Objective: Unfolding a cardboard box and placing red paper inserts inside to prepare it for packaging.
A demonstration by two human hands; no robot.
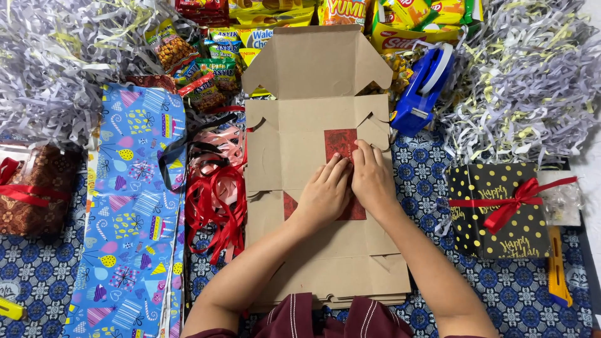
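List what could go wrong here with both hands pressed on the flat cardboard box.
1. The left hand and right hand press a red patterned sheet onto the unfolded cardboard box; uneven pressure might crease it or seat it crooked.
2. Loose red ribbons lie against the box's left edge and could snag under a flap.
3. The blue tape dispenser rests by the upper right flap, so lifting that flap may knock it.

Both forearms are bare behind the fingers (338,168), no rings, watch or bracelets showing. Farther back, at the bottom edge, a maroon garment (325,319) with thin white stripes shows.
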